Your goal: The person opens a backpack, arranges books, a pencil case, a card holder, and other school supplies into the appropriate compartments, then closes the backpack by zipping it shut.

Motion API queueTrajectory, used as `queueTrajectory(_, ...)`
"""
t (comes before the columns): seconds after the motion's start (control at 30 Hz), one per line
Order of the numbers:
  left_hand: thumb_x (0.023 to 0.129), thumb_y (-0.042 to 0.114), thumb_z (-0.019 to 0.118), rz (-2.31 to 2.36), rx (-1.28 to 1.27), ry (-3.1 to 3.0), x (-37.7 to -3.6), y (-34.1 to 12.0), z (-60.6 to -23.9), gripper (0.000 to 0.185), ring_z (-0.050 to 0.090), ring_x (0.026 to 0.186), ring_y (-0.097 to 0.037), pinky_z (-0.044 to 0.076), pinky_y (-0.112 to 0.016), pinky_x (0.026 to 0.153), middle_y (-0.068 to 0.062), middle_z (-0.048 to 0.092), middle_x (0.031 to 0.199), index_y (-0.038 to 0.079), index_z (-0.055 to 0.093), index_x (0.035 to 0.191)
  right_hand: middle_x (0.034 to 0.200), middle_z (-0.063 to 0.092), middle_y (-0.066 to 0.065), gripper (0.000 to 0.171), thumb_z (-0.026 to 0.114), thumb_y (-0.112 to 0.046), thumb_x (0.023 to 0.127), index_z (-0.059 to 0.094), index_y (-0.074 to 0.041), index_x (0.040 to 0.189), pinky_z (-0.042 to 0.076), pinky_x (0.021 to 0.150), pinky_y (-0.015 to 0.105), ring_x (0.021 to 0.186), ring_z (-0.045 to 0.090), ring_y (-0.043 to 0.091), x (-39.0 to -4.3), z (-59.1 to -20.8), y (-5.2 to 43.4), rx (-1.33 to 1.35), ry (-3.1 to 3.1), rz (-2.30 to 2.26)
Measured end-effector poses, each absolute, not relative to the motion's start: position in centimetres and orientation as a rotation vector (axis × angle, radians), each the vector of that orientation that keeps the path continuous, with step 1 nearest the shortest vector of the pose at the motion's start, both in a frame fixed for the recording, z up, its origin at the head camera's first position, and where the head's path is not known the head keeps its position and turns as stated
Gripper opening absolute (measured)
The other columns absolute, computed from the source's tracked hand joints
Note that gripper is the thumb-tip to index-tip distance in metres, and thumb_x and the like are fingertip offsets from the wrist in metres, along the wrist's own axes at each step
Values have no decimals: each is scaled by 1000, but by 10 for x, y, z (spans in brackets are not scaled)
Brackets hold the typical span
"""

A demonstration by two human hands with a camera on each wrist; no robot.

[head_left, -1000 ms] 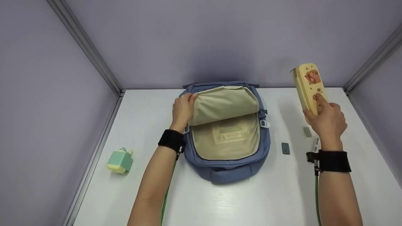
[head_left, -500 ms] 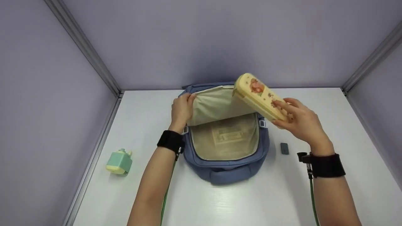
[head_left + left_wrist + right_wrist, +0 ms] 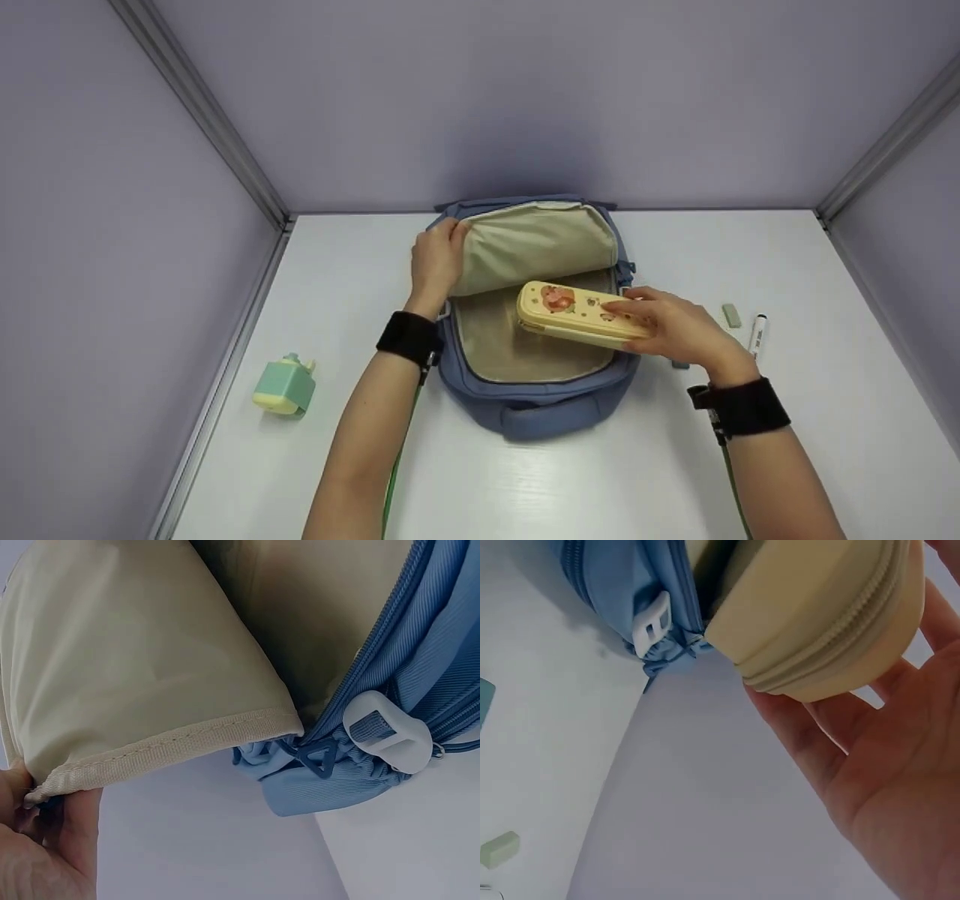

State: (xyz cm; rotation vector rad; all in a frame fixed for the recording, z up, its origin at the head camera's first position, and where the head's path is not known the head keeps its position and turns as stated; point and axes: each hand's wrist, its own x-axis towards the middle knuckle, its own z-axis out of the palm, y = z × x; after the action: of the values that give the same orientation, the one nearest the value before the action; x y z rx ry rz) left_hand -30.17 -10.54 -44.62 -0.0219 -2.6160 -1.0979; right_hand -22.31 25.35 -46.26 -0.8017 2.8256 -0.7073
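The blue backpack (image 3: 551, 388) lies on the white table (image 3: 480, 487) with its main compartment uncovered, so this part seems to be done. The left hand (image 3: 436, 259) pinches the edge of the cream-lined flap (image 3: 540, 251) between thumb and curled fingers and holds it raised. The right hand (image 3: 679, 326) grips one end of the yellow pencil case (image 3: 577, 316), with the fingers on the printed top and the thumb on the near side. The pencil case is above the mouth of the backpack and slightly tilted; I judge it is not yet set down inside, and whether it touches the lining I cannot tell.

Four small things remain outside: to the left of the backpack, a mint-and-yellow pencil sharpener (image 3: 285, 386); to its right, a dark teal block (image 3: 680, 365), partly hidden by the right hand, and, farther from the backpack, a pale green eraser (image 3: 731, 316) and a white marker (image 3: 757, 336).
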Motion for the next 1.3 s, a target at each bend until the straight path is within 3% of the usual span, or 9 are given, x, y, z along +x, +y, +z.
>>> queueTrajectory(0.43,102,38,52,-1058,-55,-2580,-299,-104,-444,34,65,76,-25,50,-41,69,-7,70,88,9,71,101,130,53,21,57,79,-29,81,61,-24,135,50,71,58,99,59,45,-225,-501,231,-748,3062,-385)
queueTrajectory(1.0,100,39,54,-986,-128,-2499,-296,-101,-428,35,66,69,-26,50,-42,62,-8,71,85,8,70,100,110,59,28,61,82,-46,75,66,-22,130,48,53,54,72,57,44,-229,-521,193,-400,3357,-318)
queueTrajectory(1.13,100,38,55,-979,-132,-2483,-295,-102,-429,35,64,68,-26,49,-43,62,-8,70,83,7,70,98,107,56,28,67,78,-52,79,62,-19,135,49,55,51,71,55,41,-232,-523,192,-470,3300,-362)
queueTrajectory(1.3,100,38,55,-1000,-127,-2480,-295,-102,-431,35,64,67,-26,49,-44,62,-9,70,83,6,70,98,125,46,28,79,81,-45,79,50,-16,145,49,74,52,93,55,40,-230,-516,212,-629,3007,-612)
